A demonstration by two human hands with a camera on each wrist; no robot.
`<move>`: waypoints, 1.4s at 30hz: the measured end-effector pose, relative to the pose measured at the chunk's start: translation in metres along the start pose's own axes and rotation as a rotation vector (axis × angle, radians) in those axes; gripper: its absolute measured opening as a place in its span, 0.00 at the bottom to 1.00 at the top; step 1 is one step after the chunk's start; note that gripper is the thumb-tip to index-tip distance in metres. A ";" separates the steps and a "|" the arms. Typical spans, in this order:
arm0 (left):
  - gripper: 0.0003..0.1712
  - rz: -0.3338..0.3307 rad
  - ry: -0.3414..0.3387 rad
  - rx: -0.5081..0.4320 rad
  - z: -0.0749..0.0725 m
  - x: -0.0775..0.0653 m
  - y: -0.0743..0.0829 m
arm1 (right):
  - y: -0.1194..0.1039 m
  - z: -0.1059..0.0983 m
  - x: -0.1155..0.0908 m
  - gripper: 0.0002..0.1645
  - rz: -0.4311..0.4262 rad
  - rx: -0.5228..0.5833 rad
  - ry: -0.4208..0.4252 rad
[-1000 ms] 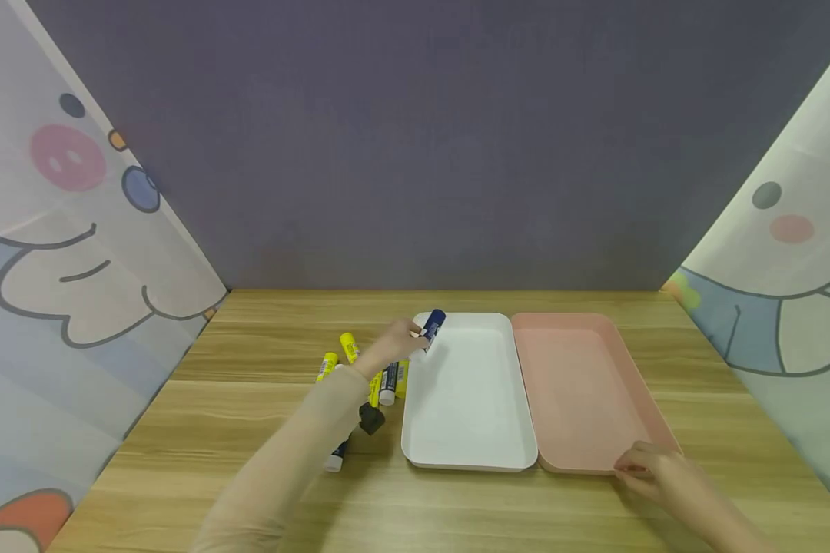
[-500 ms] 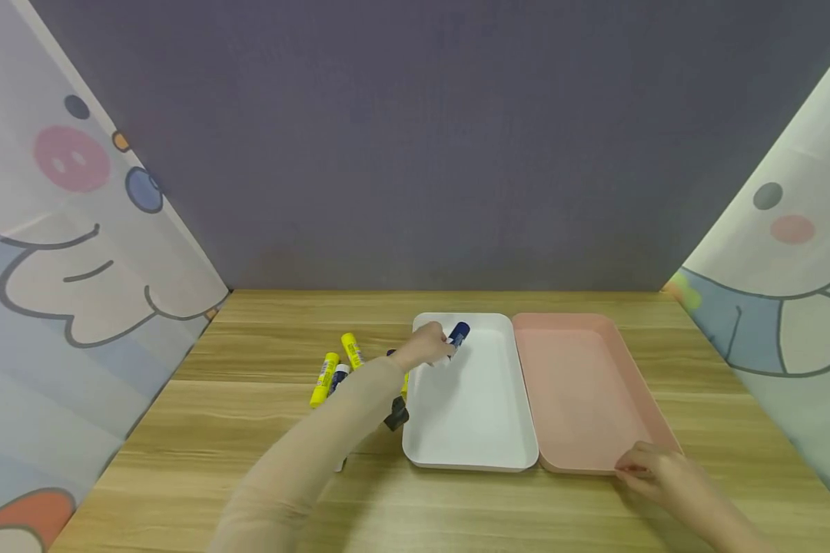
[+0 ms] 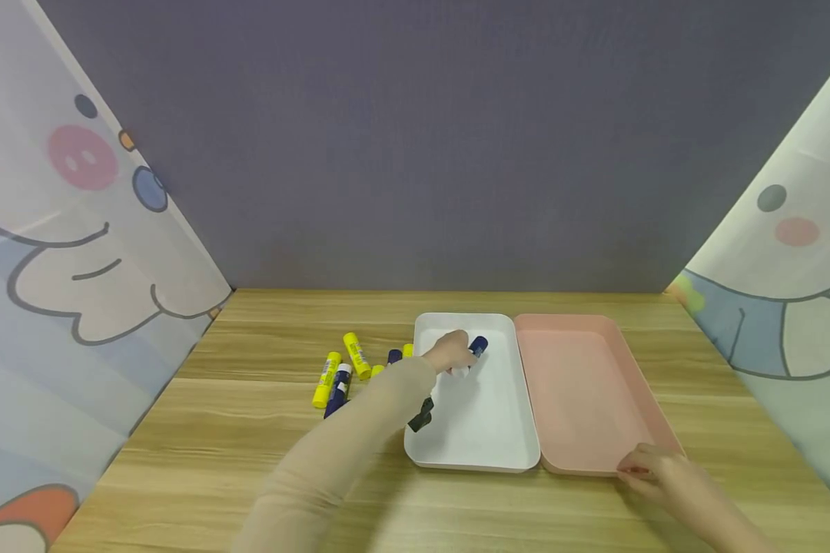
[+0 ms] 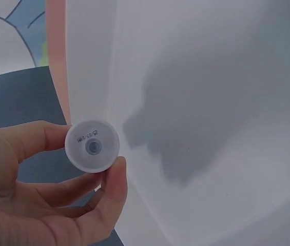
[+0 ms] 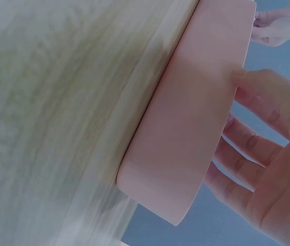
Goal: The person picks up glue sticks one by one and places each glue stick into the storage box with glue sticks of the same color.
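Observation:
My left hand pinches a dark blue glue stick between thumb and fingers, over the far half of the white tray. In the left wrist view the glue stick's round white end faces the camera, and its shadow falls on the tray floor. My right hand holds the near rim of the pink tray, close to its right corner. The right wrist view has the thumb on the outside of the pink wall, with the fingers over the rim on the inner side.
Left of the white tray lie loose glue sticks, among them a yellow one, another yellow one and a dark blue one. My left sleeve covers part of this group. A dark grey panel rises behind the table.
My left hand has moved right and slightly nearer with the glue stick, from the white tray's left edge to over its interior. The right hand stays at the pink rim.

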State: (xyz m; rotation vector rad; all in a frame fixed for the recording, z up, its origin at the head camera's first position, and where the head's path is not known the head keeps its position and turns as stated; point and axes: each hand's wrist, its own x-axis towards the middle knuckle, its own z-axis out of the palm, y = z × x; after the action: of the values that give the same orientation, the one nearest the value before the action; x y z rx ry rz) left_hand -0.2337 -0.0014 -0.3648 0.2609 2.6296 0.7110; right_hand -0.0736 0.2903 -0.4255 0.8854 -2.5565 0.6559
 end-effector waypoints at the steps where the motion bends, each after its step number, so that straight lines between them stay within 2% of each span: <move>1: 0.17 -0.001 -0.001 0.003 0.001 0.001 0.001 | 0.000 0.000 0.000 0.14 0.000 -0.007 0.001; 5: 0.17 0.000 0.008 0.000 0.005 0.002 0.003 | 0.001 0.000 0.000 0.14 -0.001 -0.019 0.008; 10: 0.11 -0.006 -0.015 -0.006 0.010 0.003 0.005 | 0.001 0.000 -0.001 0.15 -0.002 -0.025 0.024; 17: 0.14 -0.011 -0.060 0.064 0.022 0.007 0.007 | 0.000 0.000 -0.001 0.15 0.020 -0.055 0.013; 23: 0.11 -0.019 -0.053 0.079 0.026 0.006 0.003 | 0.001 0.001 -0.001 0.13 0.018 -0.024 -0.008; 31: 0.13 0.005 -0.040 0.110 0.019 -0.005 0.003 | 0.002 0.002 -0.002 0.11 -0.002 -0.004 0.008; 37: 0.12 0.029 -0.039 0.126 0.011 -0.012 0.004 | 0.002 0.002 -0.002 0.14 -0.004 0.003 0.005; 42: 0.16 0.069 -0.042 0.119 0.004 -0.015 0.002 | 0.001 0.002 -0.002 0.15 0.004 0.001 -0.004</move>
State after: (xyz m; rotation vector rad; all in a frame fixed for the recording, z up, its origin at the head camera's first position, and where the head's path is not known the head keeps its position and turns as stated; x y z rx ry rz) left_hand -0.2183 -0.0015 -0.3621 0.3983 2.6377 0.5650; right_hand -0.0737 0.2910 -0.4283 0.8825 -2.5625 0.6577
